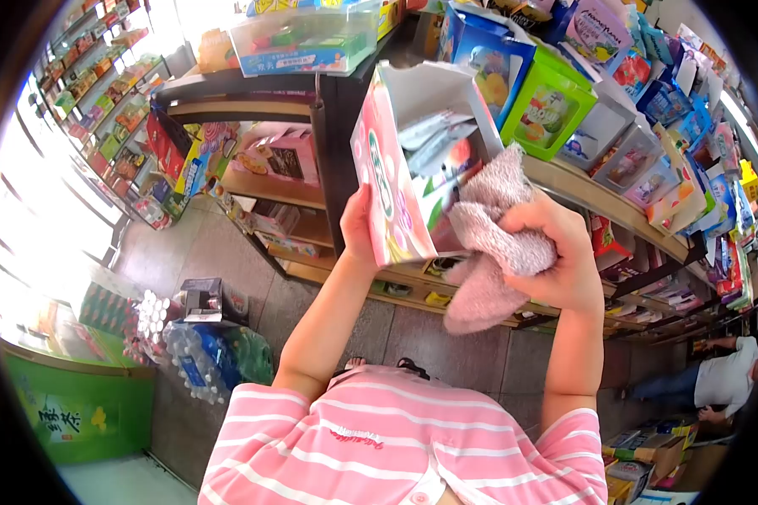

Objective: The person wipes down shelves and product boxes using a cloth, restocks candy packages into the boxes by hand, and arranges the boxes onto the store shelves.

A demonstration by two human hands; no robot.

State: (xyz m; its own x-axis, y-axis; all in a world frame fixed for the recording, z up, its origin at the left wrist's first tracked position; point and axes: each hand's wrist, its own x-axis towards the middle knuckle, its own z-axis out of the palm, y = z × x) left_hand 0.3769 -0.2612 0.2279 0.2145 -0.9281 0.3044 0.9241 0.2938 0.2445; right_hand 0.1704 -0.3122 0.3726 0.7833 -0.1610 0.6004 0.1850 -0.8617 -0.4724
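Note:
My left hand (pixel 358 225) grips the left side of a pink open-topped cardboard box (pixel 379 172), fingers closed on its wall. The box is tilted so that its inside faces me, and several small packets (pixel 436 139) lie in it. Bunched in my right hand (pixel 557 248) is a fluffy pinkish-grey cloth (pixel 501 244). Its upper part lies against the box's right edge, and a loose end hangs below my fingers. The cloth hides the box's lower right corner.
A dark shelf unit (pixel 269 88) stands ahead, with a clear plastic bin (pixel 303 38) on top. Boxed snack packs, including a green box (pixel 547 105), line the right shelf. Bottled drinks (pixel 198 362) stand on the floor at left. Another person (pixel 724 374) is at far right.

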